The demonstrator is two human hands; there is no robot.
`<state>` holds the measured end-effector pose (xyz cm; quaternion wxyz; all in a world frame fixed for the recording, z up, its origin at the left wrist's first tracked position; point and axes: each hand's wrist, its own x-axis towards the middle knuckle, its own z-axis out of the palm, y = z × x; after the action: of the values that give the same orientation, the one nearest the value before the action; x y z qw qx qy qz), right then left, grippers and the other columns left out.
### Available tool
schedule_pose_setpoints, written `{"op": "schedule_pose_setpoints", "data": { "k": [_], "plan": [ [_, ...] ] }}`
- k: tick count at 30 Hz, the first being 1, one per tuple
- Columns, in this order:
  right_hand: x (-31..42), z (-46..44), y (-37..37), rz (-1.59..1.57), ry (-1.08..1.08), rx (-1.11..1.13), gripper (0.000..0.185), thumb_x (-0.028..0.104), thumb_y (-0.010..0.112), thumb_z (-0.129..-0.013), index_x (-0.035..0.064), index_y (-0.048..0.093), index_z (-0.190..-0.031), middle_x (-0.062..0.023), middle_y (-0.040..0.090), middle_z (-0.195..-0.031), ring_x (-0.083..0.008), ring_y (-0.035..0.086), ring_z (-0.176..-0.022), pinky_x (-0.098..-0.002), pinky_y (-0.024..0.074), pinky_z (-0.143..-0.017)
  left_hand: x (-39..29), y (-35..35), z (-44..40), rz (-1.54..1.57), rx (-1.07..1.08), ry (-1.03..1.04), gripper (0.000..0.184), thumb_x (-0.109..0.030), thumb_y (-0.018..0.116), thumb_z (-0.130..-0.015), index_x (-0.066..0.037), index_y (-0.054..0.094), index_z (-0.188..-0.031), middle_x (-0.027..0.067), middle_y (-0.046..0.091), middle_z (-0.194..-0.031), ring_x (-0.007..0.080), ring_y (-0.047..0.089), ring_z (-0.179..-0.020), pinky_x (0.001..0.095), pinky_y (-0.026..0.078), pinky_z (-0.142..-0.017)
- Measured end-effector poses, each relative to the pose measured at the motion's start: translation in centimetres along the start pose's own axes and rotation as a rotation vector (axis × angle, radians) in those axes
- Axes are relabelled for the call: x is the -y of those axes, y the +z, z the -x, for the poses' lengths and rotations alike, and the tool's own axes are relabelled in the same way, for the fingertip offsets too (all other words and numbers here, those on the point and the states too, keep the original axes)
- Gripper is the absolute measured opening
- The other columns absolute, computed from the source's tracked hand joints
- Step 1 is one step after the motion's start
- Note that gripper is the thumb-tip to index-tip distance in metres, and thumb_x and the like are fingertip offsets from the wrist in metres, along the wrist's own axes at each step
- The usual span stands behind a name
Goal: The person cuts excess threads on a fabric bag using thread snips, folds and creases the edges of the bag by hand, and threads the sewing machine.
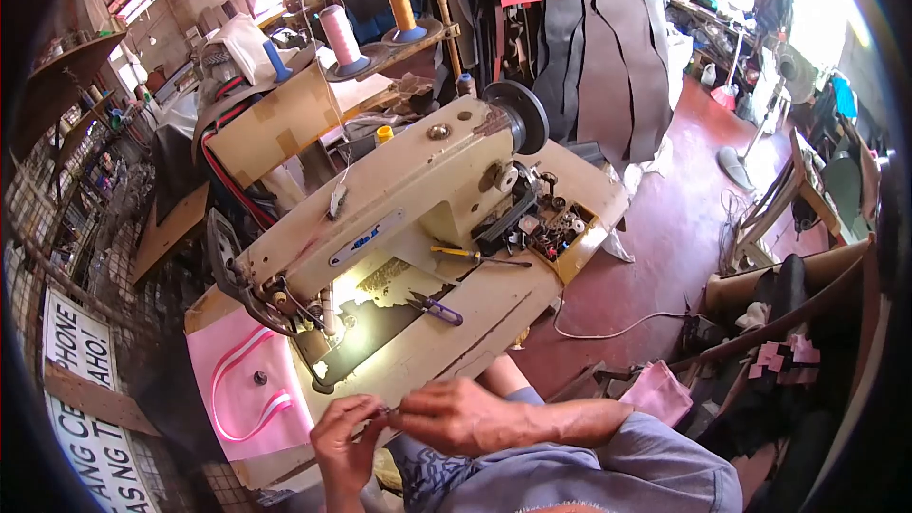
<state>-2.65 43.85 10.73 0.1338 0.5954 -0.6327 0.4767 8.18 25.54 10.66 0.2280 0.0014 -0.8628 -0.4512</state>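
My left hand [344, 432] and my right hand [454, 415] meet in front of the sewing machine's near edge. Fingertips of both are pinched together around something small and dark that I cannot make out. Just beyond them stands a cream sewing machine [370, 214], its lamp lighting the needle area. Left of the hands lies a pink fabric panel [214, 361] with a pink-and-white striped strap [226, 382] curved across it. A small dark round metal piece [259, 378] rests on the panel. Purple-handled thread snips [439, 312] lie on the machine bed.
A yellow-handled screwdriver [456, 252] lies beside a parts box [560, 233] full of bobbins and small metal pieces. Thread cones [340, 38] stand behind the machine. Dark leather sheets [608, 47] hang at the back. A cable [617, 331] runs over the red floor [655, 237].
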Motion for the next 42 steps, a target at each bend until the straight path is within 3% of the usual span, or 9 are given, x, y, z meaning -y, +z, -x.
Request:
{"op": "schedule_pose_setpoints", "data": {
  "k": [3, 6, 12, 22, 28, 31, 33, 37, 42],
  "plan": [
    [-2.3, -0.5, -1.1, 0.004, 0.147, 0.032, 0.02, 0.008, 0.063, -0.074, 0.003, 0.056, -0.092, -0.0097, 0.05, -0.077, -0.0293, 0.059, -0.067, -0.0407, 0.0497, -0.057, -2.5, -0.4, -0.2, -0.022, 0.169, -0.054, 0.031, 0.007, 0.079, -0.074, 0.002, 0.073, -0.103, 0.0134, 0.068, -0.104, 0.0196, 0.069, -0.087, 0.0298, 0.058, -0.078],
    [-1.7, 1.5, 1.3, -0.076, 0.108, 0.132, 0.02, 0.009, 0.064, -0.074, 0.003, 0.057, -0.092, -0.0092, 0.05, -0.078, -0.0284, 0.06, -0.068, -0.0405, 0.0508, -0.058, -2.3, 0.1, -0.5, 0.302, -0.131, -0.175, 0.03, 0.01, 0.077, -0.075, 0.001, 0.074, -0.104, 0.0119, 0.07, -0.097, 0.0187, 0.07, -0.088, 0.0295, 0.057, -0.077],
    [-2.2, -0.2, -1.8, -0.145, 0.305, 0.095, 0.018, 0.004, 0.066, -0.085, 0.0013, 0.064, -0.103, -0.0112, 0.055, -0.078, -0.0299, 0.062, -0.071, -0.0398, 0.0509, -0.059, -3.3, 0.1, -0.9, -0.011, 0.206, -0.105, 0.027, 0.009, 0.077, -0.076, 0.001, 0.073, -0.102, 0.0124, 0.07, -0.099, 0.0223, 0.071, -0.089, 0.032, 0.058, -0.079],
    [-0.6, 3.1, 0.1, -1.81, 0.701, -0.376, 0.046, 0.024, 0.06, -0.097, 0.0045, 0.048, -0.136, -0.0017, 0.055, -0.087, -0.0082, 0.046, -0.069, -0.0214, 0.0343, -0.054, -5.5, 3.9, -6.9, 0.155, 0.076, 0.359, 0.027, -0.002, 0.08, -0.077, -0.006, 0.075, -0.103, 0.0084, 0.072, -0.105, 0.0269, 0.066, -0.102, 0.0405, 0.053, -0.092],
    [-1.1, 3.9, -5.9, -1.332, 0.997, -0.815, 0.031, 0.035, 0.059, -0.101, 0.0035, 0.061, -0.104, -0.001, 0.056, -0.072, -0.0082, 0.049, -0.055, -0.0212, 0.0358, -0.048, -4.1, 10.4, -11.4, 0.301, 0.317, 0.352, 0.032, -0.007, 0.072, -0.086, -0.008, 0.07, -0.117, 0.0114, 0.071, -0.107, 0.033, 0.064, -0.11, 0.0411, 0.051, -0.094],
    [-7.3, 4.5, -11.3, -0.555, 0.875, -0.851, 0.032, 0.032, 0.056, -0.101, 0.0005, 0.062, -0.102, -0.0002, 0.057, -0.072, -0.0083, 0.051, -0.062, -0.0226, 0.0397, -0.057, -2.0, 13.8, -11.2, 0.181, 0.372, 0.086, 0.033, -0.01, 0.065, -0.092, -0.007, 0.065, -0.124, 0.0144, 0.069, -0.105, 0.036, 0.066, -0.1, 0.0399, 0.055, -0.081],
    [-13.2, 3.7, -14.8, -0.106, 0.838, -0.965, 0.037, 0.033, 0.06, -0.099, -0.0025, 0.068, -0.098, -0.0028, 0.063, -0.077, -0.0094, 0.055, -0.067, -0.0251, 0.0446, -0.064, 2.5, 16.3, -10.0, 0.067, 0.471, 0.26, 0.034, -0.01, 0.061, -0.092, -0.008, 0.063, -0.126, 0.0151, 0.069, -0.102, 0.0352, 0.068, -0.091, 0.0414, 0.056, -0.076],
    [-25.1, 3.9, -19.4, 0.599, 1.035, -0.789, 0.033, 0.035, 0.064, -0.09, 0.0068, 0.072, -0.106, -0.0199, 0.071, -0.092, -0.0341, 0.07, -0.088, -0.0438, 0.052, -0.081, 3.4, 18.0, -10.0, -0.191, 0.541, 0.434, 0.038, -0.004, 0.058, -0.09, -0.005, 0.059, -0.128, 0.0171, 0.071, -0.1, 0.0366, 0.069, -0.079, 0.0427, 0.057, -0.07],
    [-33.9, 6.2, -19.4, 0.661, 1.09, -0.556, 0.03, 0.031, 0.06, -0.092, 0.0052, 0.072, -0.102, -0.0209, 0.07, -0.096, -0.0405, 0.067, -0.095, -0.047, 0.0498, -0.085, 5.6, 19.6, -10.2, -0.163, 0.496, 0.601, 0.034, -0.003, 0.058, -0.088, 0.0, 0.061, -0.121, 0.0184, 0.071, -0.098, 0.0331, 0.07, -0.082, 0.0417, 0.057, -0.068]
  ]
}}
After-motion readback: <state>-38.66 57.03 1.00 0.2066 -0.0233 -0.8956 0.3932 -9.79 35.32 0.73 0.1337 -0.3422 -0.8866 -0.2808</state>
